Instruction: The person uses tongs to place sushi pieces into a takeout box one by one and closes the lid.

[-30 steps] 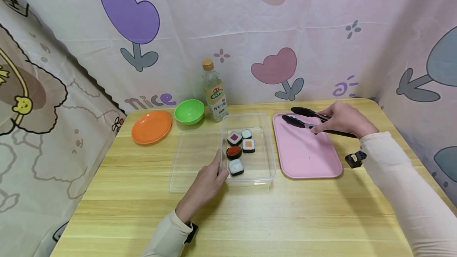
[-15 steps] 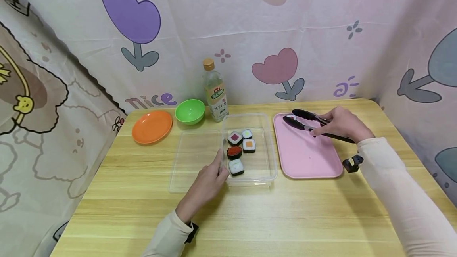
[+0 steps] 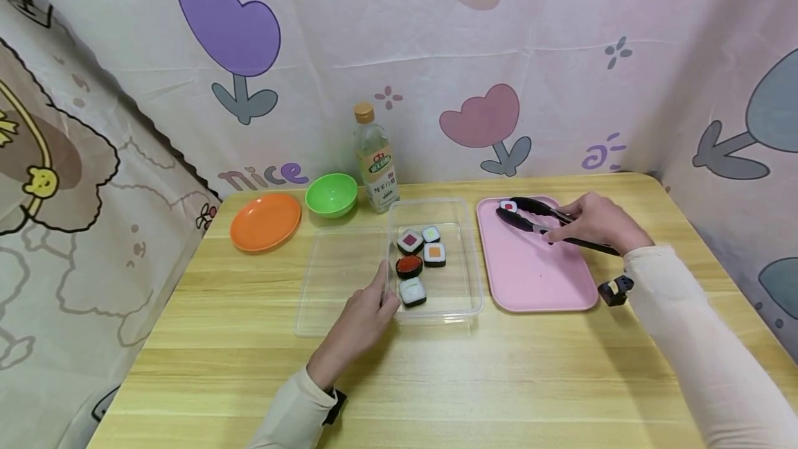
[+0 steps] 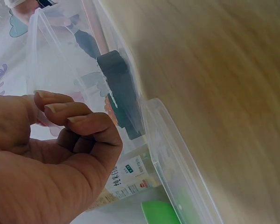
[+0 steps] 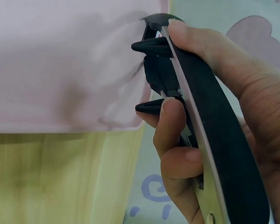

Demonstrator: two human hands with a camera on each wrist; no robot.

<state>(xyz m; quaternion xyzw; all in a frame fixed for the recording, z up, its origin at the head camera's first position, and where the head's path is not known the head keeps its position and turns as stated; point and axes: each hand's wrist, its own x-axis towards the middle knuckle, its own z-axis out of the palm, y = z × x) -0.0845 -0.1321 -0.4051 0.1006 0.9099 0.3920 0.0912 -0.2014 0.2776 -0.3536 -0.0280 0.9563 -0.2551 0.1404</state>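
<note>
- Sushi piece with a red centre (image 3: 508, 206) lies at the far left corner of the pink tray (image 3: 536, 289), left of and slightly beyond the right hand (image 3: 601, 222), the nearer hand; no clear long axis is visible.
- Right fingers grip the black tongs (image 5: 224, 140), which point at the piece; their tips stand apart on either side of it. Firm contact cannot be confirmed.
- Left hand (image 3: 361, 317) appears to pinch the left wall of the clear container (image 3: 439, 314), fingers bent.

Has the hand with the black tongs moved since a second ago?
Yes, slightly: in the head view, the right hand is lower in the picture against the pink tray.
</note>
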